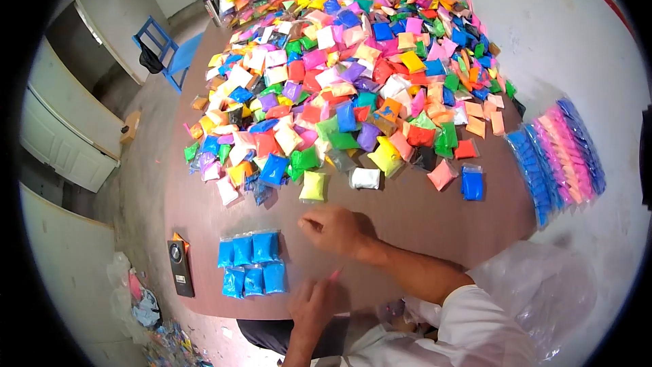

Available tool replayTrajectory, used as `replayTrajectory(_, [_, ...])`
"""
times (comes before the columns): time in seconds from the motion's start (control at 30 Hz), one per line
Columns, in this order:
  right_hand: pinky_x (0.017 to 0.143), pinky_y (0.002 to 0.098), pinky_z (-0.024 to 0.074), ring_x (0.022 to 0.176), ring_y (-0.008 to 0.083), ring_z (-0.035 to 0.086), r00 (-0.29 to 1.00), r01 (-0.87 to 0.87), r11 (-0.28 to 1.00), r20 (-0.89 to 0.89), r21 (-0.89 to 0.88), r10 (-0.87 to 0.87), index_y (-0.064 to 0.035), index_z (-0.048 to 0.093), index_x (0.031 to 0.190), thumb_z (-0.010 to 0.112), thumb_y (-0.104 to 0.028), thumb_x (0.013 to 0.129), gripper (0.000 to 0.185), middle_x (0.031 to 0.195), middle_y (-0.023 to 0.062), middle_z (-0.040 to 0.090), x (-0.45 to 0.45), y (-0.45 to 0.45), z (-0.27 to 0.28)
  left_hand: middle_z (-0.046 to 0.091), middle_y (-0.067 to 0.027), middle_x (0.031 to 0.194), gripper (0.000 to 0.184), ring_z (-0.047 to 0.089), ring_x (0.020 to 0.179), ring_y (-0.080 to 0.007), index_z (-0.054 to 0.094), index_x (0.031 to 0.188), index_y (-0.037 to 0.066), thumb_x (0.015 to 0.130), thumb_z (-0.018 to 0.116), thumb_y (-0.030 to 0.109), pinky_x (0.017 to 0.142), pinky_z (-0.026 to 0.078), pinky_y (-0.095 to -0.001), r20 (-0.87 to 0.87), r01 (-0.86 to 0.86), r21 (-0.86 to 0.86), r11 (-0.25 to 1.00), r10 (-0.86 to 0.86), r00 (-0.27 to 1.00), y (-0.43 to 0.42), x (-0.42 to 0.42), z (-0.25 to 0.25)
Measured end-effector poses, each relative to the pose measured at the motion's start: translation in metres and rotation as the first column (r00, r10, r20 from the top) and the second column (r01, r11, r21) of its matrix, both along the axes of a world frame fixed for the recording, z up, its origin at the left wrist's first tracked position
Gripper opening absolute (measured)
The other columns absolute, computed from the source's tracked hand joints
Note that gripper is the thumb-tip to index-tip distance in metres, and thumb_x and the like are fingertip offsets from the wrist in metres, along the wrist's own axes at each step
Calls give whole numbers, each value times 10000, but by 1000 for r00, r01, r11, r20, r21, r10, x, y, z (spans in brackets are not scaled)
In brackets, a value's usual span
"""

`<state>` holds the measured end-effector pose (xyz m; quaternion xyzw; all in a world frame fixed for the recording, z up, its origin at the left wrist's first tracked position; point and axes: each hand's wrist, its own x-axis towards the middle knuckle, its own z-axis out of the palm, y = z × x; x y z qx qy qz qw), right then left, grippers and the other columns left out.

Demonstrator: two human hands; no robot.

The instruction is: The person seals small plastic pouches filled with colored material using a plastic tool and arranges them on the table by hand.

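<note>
My right hand [333,229] is over the table with its fingers curled inward; whatever it may hold is hidden. Just beyond it lies a yellow packet [312,186]. Closer to the table's near edge is my left hand [312,304], its fingers bent together. A small pink tip [336,274] shows beside those fingers, too small to name. To the left of both hands, several small blue packets [252,278] lie flat in two neat rows. A white packet [365,178] rests at the near edge of the pile.
A large heap of colourful packets [353,68] covers the far part of the brown table [197,214]. Long strips of packets [560,156] lie at the right edge. A black phone [180,268] is at the left edge, and clear plastic [536,292] spreads at lower right.
</note>
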<state>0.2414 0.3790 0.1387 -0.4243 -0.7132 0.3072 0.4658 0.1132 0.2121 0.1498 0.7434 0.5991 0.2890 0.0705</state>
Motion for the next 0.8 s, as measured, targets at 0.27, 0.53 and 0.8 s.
replayTrajectory(0.27, [599,429,529,690,331,688,1000,-16,1000,-9,-3,16,-65,730,888,725,-182,928,123,771,129,691,1,-1,-2,619,-85,800,162,635,714,-298,719,939,96,819,827,86,631,493,-416,-35,-5,24,1000,6,999,2,1,-2])
replayTrajectory(0.53, [649,464,555,754,372,703,998,-47,996,-37,-76,44,-90,724,883,696,-212,938,138,825,138,709,3,0,16,632,-76,810,170,648,728,-294,724,948,113,816,830,94,633,500,-418,-48,-22,11,1000,22,999,2,-1,-2])
replayTrajectory(0.8, [611,386,552,679,294,705,1000,-4,994,-21,-109,2,-38,756,918,740,-147,914,110,808,132,717,2,0,14,646,-61,864,175,661,779,-290,736,961,133,828,849,131,673,513,-412,-54,-33,-83,996,28,998,-1,-3,-1])
